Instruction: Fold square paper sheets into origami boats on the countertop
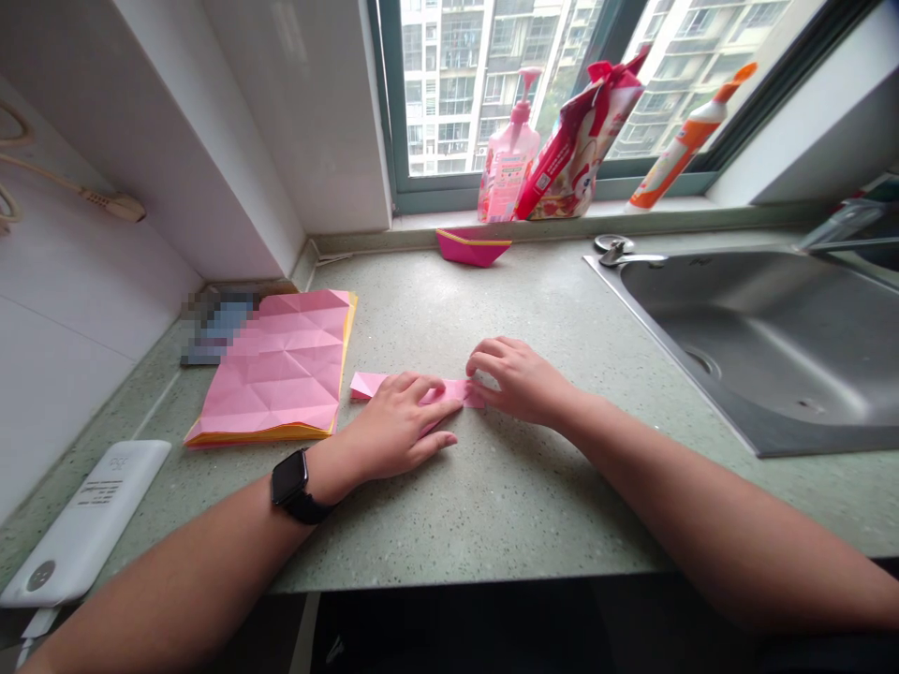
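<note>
A narrow strip of folded pink paper (366, 385) lies on the speckled countertop in front of me. My left hand (399, 426), with a black watch on the wrist, rests on the strip with its fingers stretched out, covering much of it. At the strip's right end, the fingers of my right hand (516, 382) are bent in and pinch the paper. Left of the strip lies a stack of creased paper sheets (281, 365), pink on top with yellow edges below. A magenta folded paper boat (474, 250) with a yellow rim stands near the windowsill.
To the right is a steel sink (773, 328). A pink pump bottle (509, 164), a red bag (586, 150) and an orange-and-white bottle (678, 154) line the sill. A white power bank (88, 520) and a blurred flat object (217, 332) lie at the left.
</note>
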`<state>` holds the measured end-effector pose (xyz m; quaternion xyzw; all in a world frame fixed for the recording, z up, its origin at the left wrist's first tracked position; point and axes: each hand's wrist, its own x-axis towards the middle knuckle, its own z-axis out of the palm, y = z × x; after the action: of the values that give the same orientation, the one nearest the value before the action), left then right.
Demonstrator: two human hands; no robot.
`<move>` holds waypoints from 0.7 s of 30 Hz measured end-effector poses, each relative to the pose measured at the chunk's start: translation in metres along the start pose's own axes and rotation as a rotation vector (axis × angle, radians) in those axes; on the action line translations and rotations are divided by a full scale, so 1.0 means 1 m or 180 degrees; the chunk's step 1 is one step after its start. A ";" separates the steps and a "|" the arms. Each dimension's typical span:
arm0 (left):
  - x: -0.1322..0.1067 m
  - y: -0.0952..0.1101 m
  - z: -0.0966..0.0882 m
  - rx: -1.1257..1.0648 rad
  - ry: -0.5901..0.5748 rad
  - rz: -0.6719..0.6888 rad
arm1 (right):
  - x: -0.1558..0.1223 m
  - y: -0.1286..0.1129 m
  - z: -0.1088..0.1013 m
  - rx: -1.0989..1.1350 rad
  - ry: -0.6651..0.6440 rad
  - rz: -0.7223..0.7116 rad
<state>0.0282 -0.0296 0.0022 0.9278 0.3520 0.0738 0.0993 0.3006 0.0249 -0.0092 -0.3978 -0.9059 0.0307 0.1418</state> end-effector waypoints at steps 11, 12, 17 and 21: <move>-0.001 -0.001 0.000 0.0005 -0.0035 -0.0010 | 0.000 -0.012 0.009 0.0260 0.0030 0.0418; -0.001 -0.001 0.000 0.0004 -0.0034 -0.0010 | 0.000 -0.012 0.008 0.0286 0.0022 0.0485; -0.002 -0.002 0.001 0.0002 -0.0064 -0.0013 | -0.003 -0.006 0.008 0.0396 -0.0013 0.0785; -0.001 -0.002 0.002 0.0001 -0.0049 0.0002 | -0.004 0.001 0.011 0.0454 0.0060 0.0864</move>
<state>0.0260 -0.0291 -0.0001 0.9285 0.3509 0.0666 0.1019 0.3008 0.0231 -0.0205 -0.5058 -0.8379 0.1102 0.1728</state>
